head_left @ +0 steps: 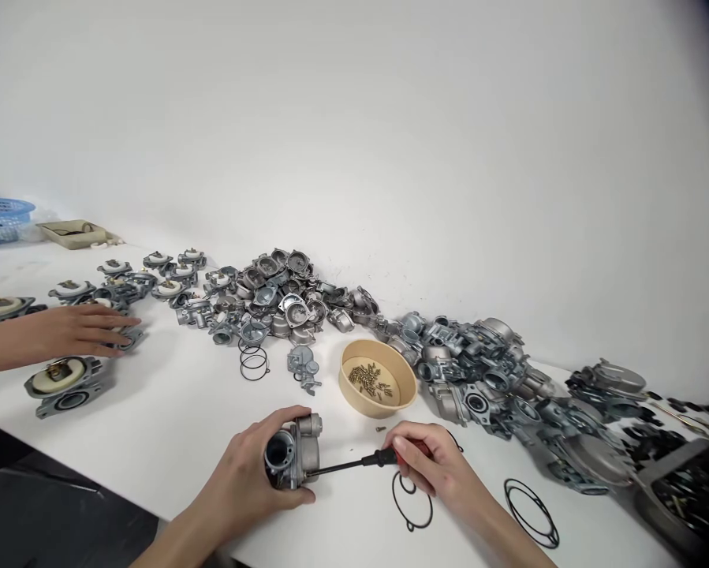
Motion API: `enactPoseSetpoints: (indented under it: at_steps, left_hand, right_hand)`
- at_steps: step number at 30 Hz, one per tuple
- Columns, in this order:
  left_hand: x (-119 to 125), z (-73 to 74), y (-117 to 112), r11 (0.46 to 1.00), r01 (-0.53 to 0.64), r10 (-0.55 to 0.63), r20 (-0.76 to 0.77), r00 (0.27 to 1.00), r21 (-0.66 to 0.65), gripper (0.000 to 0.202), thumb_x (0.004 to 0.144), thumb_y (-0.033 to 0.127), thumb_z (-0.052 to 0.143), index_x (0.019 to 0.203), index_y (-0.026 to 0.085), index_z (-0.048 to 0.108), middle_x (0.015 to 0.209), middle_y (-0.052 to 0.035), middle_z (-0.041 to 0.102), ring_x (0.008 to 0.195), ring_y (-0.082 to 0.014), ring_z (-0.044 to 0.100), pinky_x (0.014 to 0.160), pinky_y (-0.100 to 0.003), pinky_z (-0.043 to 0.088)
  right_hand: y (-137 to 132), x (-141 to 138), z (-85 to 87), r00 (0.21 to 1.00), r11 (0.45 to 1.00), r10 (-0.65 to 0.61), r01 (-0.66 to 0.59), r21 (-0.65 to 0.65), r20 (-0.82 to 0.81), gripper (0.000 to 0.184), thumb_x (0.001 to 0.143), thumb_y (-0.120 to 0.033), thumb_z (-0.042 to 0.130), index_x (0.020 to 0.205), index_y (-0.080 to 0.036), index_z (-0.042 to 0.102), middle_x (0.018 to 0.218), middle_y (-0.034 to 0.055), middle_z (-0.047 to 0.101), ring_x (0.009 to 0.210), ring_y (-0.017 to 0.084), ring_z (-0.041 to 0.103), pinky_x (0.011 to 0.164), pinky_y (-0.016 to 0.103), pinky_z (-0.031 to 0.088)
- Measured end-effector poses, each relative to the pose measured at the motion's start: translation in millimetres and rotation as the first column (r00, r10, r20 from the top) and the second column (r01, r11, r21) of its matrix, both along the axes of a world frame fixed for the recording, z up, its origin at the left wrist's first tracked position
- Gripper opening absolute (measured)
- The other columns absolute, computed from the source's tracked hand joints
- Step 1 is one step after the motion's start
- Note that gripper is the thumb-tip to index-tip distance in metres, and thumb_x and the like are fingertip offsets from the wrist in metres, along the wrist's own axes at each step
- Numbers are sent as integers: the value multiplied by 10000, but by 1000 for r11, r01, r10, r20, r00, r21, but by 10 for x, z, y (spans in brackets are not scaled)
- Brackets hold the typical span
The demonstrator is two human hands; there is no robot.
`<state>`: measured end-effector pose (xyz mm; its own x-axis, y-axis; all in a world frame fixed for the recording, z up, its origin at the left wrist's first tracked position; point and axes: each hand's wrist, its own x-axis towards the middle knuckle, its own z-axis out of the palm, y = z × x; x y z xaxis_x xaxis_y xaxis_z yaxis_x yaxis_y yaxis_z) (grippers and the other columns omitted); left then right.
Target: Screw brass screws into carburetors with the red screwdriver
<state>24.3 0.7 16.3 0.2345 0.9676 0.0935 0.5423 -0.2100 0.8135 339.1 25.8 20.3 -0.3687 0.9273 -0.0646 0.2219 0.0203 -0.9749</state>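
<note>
My left hand (248,473) is wrapped round a grey metal carburetor (307,456) near the front edge of the table, its round bore facing me. In my right hand (430,461) is a screwdriver (354,464) with a black shaft and a red and black handle. The screwdriver's tip meets the lower right side of the carburetor; the screw there is too small to make out. Beneath my right hand lies a black rubber gasket ring (412,513). A loose brass screw (381,429) rests on the table between the hands and a tan bowl (378,394) of small screws.
Heaped metal bowl covers (295,308) stand behind, and piled carburetor bodies (478,371) line the right. More gasket rings (531,513) lie at right. At left, a co-worker's hand (94,331) reaches among carburetors with white float rings (64,379). A blue basket (2,221) stands far left.
</note>
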Motion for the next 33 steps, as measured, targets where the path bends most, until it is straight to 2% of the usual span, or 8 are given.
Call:
enactPoseSetpoints:
  at_steps: [5,9,11,15,19,25,29,33]
  left_hand:
    - [-16,-35,18,1000,12,-12,-3,1000,-20,877,649,160,881,1447,358,577,1367,-31,764,1172,-335,726,1033,-443,537]
    - [-28,-59,19,1000,5,-5,12,1000,5,872,644,150,885,1437,361,590,1371,-40,758,1181,-338,722,1043,-446,534]
    - [-35,-64,15,1000,7,-7,12,1000,10,872,637,148,890,1431,362,599,1351,-44,766,1156,-337,728,1034,-446,540]
    - [-58,-61,10,999,18,-19,3,1000,30,867,629,135,876,1428,345,612,1294,-51,789,1124,-336,741,1004,-428,562]
    - [-78,-40,10,997,22,-23,2,1000,75,835,641,135,863,1415,331,618,1257,-47,796,1112,-323,754,1006,-413,575]
    - [-86,-44,21,969,83,-85,-4,996,234,763,690,125,826,1395,330,616,1379,-52,750,1244,-314,720,1065,-395,574]
    - [-85,-83,40,936,154,-163,0,987,317,706,767,160,805,1423,307,589,1409,-88,734,1300,-314,696,1114,-396,559]
    - [-83,-107,42,910,198,-217,13,976,364,703,799,174,815,1439,318,562,1413,-90,727,1320,-304,686,1127,-378,551]
  right_hand:
    - [-41,46,77,961,935,52,-142,324,272,377,1001,-509,641,945,-158,765,778,73,626,609,153,502,526,271,368]
    - [-77,59,145,907,806,9,-256,533,422,294,1033,-393,573,935,-182,751,665,37,561,582,165,451,554,304,326]
    - [-92,41,161,902,793,9,-269,547,432,319,1042,-398,549,888,-187,732,609,5,474,564,161,402,562,314,298]
    - [-113,-32,154,926,885,83,-238,400,368,494,1066,-502,500,700,-191,612,602,-37,279,562,136,264,560,318,220]
    - [-118,-83,122,962,973,155,-188,133,225,602,1021,-659,532,647,-188,512,613,-49,234,566,112,183,530,309,142]
    - [-86,-80,132,980,983,175,-167,-78,95,679,899,-777,638,678,-139,704,500,-65,267,484,82,189,486,285,101]
    - [-48,-55,112,982,950,185,-166,-265,48,654,842,-766,715,685,-131,736,436,-69,335,399,65,205,419,259,91]
    - [-43,-43,107,977,959,209,-194,-208,50,645,883,-747,684,665,-140,702,465,-73,315,422,62,195,428,256,102]
